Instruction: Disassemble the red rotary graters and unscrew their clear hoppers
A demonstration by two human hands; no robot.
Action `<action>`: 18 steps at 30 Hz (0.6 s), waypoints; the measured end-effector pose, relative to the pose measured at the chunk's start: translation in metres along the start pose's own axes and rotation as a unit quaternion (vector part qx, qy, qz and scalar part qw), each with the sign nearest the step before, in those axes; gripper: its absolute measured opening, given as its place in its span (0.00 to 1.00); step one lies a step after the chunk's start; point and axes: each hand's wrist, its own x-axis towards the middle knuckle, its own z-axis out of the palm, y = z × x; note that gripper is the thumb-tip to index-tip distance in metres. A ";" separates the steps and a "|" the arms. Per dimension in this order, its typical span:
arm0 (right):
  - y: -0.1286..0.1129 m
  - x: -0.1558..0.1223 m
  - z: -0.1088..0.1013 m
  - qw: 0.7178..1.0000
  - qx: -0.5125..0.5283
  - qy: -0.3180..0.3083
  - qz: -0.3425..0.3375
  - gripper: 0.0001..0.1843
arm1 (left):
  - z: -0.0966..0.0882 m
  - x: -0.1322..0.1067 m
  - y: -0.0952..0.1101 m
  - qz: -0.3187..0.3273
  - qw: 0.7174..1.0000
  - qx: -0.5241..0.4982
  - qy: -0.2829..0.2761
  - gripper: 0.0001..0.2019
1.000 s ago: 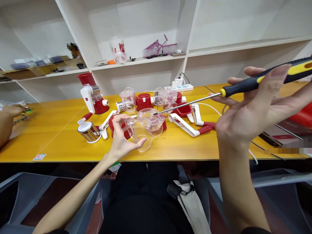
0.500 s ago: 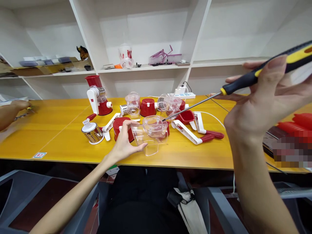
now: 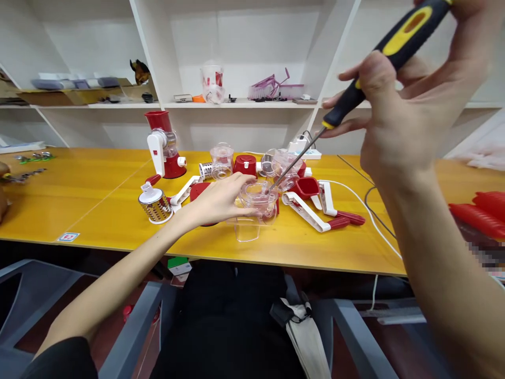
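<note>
My right hand point(image 3: 414, 105) grips a black and yellow screwdriver point(image 3: 355, 87) by its handle. The long shaft slants down to the left, with its tip at the rim of a clear plastic grater housing point(image 3: 256, 223). My left hand point(image 3: 226, 200) is wrapped over the left side of that housing near the table's front edge; its fingertips are partly hidden behind the round top. A red base point(image 3: 199, 190) shows behind my left hand. A perforated drum grater point(image 3: 155, 204) stands to the left, and white crank arms with red handles point(image 3: 311, 213) lie to the right.
On the yellow table point(image 3: 98, 221), an assembled red and white rotary grater point(image 3: 163, 145) stands at back left. More clear housings point(image 3: 221, 160) and a red base point(image 3: 245, 164) sit behind. A white cable point(image 3: 355, 195) runs from a power strip point(image 3: 311, 153). Red packages point(image 3: 479, 213) lie right.
The screwdriver has become steeper as my right hand moved left and its handle rose. My left hand has shifted from the housing's side to over its top. A person's arm at far left has mostly withdrawn.
</note>
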 end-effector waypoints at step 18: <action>0.035 -0.004 -0.011 0.990 0.086 0.047 0.099 0.29 | -0.014 0.009 0.006 -0.089 0.993 -0.068 -0.030 0.35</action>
